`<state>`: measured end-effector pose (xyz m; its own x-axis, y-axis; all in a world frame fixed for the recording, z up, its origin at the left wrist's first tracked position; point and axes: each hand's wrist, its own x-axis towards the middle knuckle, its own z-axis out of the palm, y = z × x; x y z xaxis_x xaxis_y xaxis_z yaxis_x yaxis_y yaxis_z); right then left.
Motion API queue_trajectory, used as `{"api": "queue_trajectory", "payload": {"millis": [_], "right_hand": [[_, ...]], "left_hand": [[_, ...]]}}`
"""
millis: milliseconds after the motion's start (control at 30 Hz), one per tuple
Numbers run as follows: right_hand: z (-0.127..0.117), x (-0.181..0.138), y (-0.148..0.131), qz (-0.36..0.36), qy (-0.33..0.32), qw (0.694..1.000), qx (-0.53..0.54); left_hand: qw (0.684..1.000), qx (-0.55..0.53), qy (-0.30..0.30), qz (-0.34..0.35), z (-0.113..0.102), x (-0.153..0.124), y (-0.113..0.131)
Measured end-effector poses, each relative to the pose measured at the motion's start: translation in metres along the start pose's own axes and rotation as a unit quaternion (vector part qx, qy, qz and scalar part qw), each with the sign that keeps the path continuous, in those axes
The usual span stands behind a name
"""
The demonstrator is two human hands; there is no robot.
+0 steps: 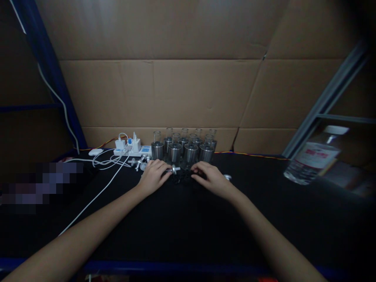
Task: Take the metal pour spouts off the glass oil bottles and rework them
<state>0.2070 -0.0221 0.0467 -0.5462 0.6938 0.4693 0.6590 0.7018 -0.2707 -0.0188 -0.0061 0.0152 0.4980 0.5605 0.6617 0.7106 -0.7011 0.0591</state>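
Note:
My left hand (154, 176) is closed in a pinch on a small silver metal part (175, 169) with a round disc and a short stem. Opposite it, my right hand (212, 178) has its fingers curled towards the thumb; whatever lies between the tips is too dark to make out. Several small black pieces (182, 178) lie on the black tabletop (176, 227) between the hands. Just behind stand several metal cylinders with clear glass tubes on top (190, 150), grouped upright. More silver parts (142, 162) lie beyond my left hand, and another silver piece (227, 177) is beside my right wrist.
A white power strip (145, 150) with plugged-in chargers sits at the back left, and a white cable (108, 184) runs forward from there. A clear water bottle (315, 156) stands at the right. Cardboard (190, 90) forms the back wall. A blurred-out patch covers the left side.

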Motion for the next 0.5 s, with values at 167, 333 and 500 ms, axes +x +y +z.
{"api": "queue_trajectory", "payload": {"millis": [167,333,500], "right_hand": [[0.010,0.003,-0.010,-0.015,0.024,1.000,0.005],[0.018,0.003,-0.018,-0.032,0.009,0.999,-0.027],[0.020,0.002,-0.021,-0.030,0.009,0.997,-0.077]], "left_hand": [[0.999,0.012,-0.003,0.053,-0.004,0.000,0.007],[0.994,0.020,-0.021,0.102,-0.005,0.000,0.009],[0.995,0.014,-0.008,0.100,-0.007,0.000,0.012]]}}
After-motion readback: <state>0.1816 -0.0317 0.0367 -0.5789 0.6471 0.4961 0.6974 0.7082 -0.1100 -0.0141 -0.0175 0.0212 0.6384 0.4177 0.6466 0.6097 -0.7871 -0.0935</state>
